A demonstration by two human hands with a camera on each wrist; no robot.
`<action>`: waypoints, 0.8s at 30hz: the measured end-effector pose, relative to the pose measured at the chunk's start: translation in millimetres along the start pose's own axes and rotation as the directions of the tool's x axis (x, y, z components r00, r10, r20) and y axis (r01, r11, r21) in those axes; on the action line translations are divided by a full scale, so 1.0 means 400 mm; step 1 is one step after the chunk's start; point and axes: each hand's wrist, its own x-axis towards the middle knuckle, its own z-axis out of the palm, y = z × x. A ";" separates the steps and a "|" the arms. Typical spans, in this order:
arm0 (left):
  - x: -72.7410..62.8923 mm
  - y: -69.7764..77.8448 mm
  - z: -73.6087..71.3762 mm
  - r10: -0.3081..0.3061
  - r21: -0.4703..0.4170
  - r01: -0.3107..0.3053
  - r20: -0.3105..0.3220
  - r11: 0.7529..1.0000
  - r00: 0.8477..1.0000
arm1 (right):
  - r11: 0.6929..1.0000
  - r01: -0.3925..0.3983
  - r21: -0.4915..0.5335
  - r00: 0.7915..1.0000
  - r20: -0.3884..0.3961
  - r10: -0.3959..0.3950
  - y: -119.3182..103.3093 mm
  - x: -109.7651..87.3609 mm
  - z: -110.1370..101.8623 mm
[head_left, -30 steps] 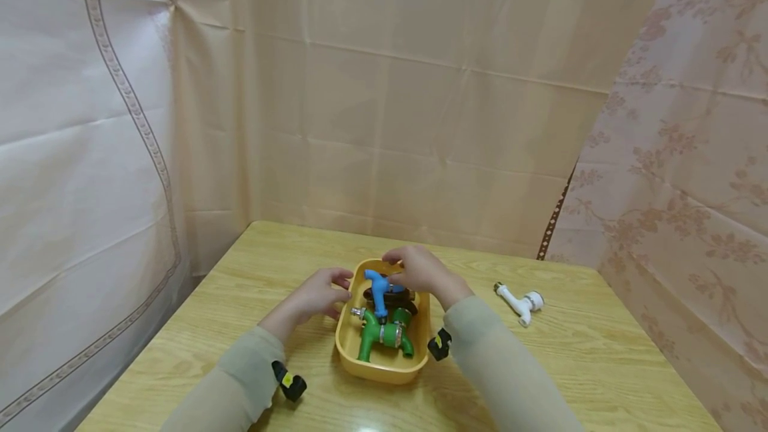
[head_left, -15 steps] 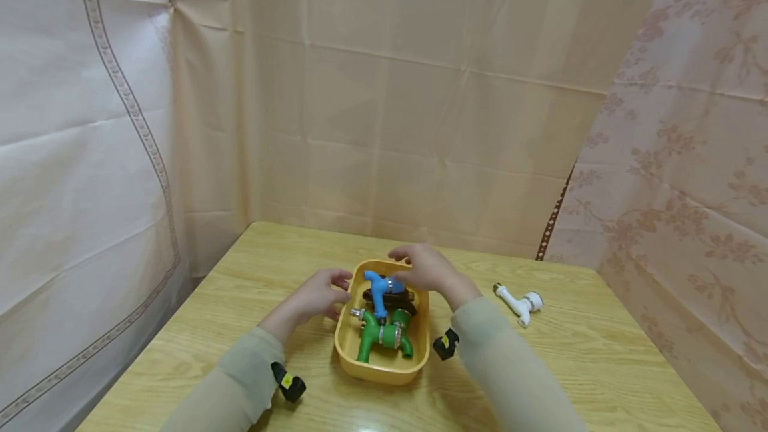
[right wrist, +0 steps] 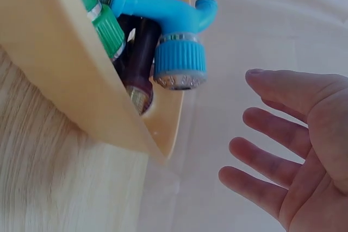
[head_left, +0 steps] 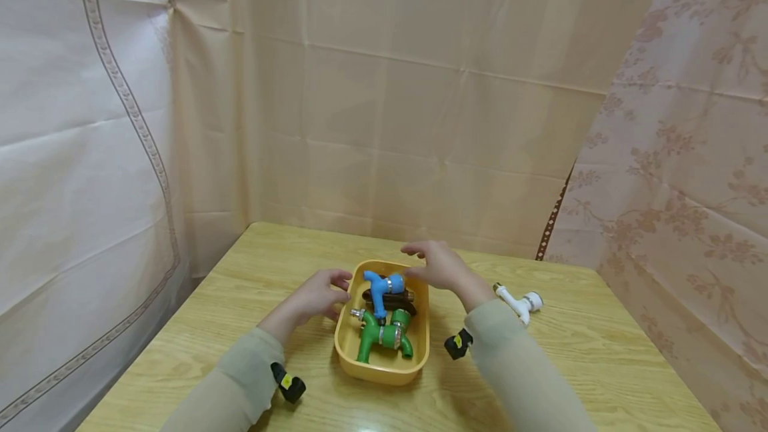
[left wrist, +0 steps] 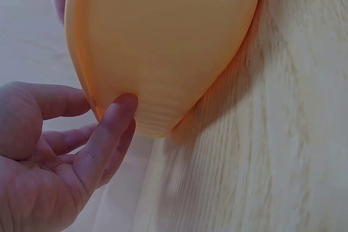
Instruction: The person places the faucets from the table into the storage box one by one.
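Observation:
A yellow plastic tub (head_left: 384, 375) holds several taps. On top lies a blue tap (right wrist: 179, 17) with a ribbed knob, over a dark brown tap (right wrist: 141, 58). Toward the near end sits a green tap (head_left: 375, 337), with another green knob (head_left: 401, 317) beside it. My left hand (head_left: 319, 297) is at the tub's left side; in the left wrist view its fingers touch the outer wall and rim, fairly straight. My right hand (head_left: 443, 267) hovers by the far right rim, fingers spread, holding nothing, apart from the blue tap.
A white tap (head_left: 523, 303) lies on the wooden table (head_left: 600, 365), right of the tub and partly behind my right sleeve. Beige curtains (head_left: 420, 119) hang behind the table, with more cloth on both sides.
My right hand has drawn away from the blue tap to the right, uncovering its knob. The blue tap stays in the tub. My left hand has hardly moved.

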 end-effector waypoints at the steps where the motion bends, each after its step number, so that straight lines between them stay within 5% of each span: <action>1: 0.000 0.000 0.000 0.000 0.001 0.000 -0.001 1.000 1.000 | 1.000 0.004 0.000 1.000 -0.004 -0.004 0.005 -0.002 -0.004; 9: 0.000 0.001 0.002 0.002 0.004 -0.002 0.000 1.000 1.000 | 0.999 0.029 -0.021 0.997 -0.064 -0.030 0.033 -0.025 -0.025; 24: 0.000 0.001 0.003 0.000 0.010 0.000 -0.003 1.000 1.000 | 0.999 -0.040 -0.009 0.995 -0.093 0.039 0.092 -0.061 -0.054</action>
